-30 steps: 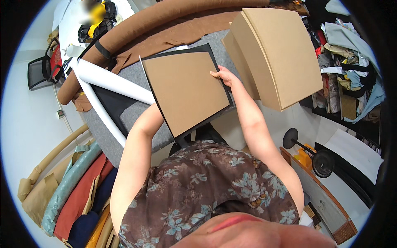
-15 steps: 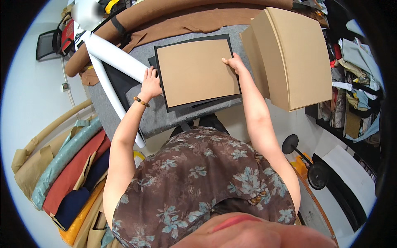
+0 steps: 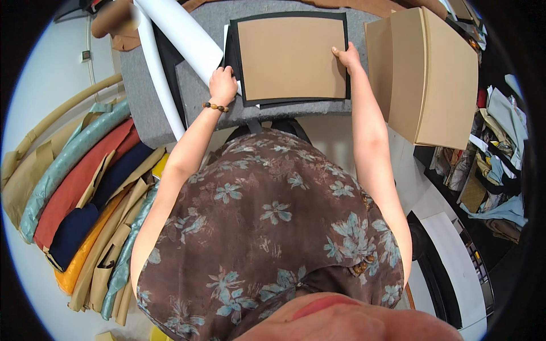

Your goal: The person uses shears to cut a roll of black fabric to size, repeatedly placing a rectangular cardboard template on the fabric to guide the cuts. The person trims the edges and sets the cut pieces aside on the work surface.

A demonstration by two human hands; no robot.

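Note:
A tan rectangular board [image 3: 293,59] lies within the margins of a slightly larger black sheet [image 3: 294,103] on the grey felt-topped table. My right hand [image 3: 348,58] grips the right edge of this stack, thumb on top and fingers hidden beneath. To the left of the stack, my left hand [image 3: 223,86] is closed, its fingers curled by the end of a thick white roll [image 3: 185,37]. What those fingers hold, if anything, is hidden. Bits of white sheet peek out between that hand and the stack. A beaded bracelet [image 3: 215,107] circles my left wrist.
Right of the stack stands a tall pile of tan boards [image 3: 449,79]. Brown material borders the far table edge. Several rolls of coloured material [image 3: 77,170] lean on the left. Heaped fabric scraps [image 3: 500,136] fill shelving on the right.
The view has shifted, so the table sits higher in the picture. My left fingers went from spread to curled. White sheet edges now show beside the stack. My right hand keeps its grip.

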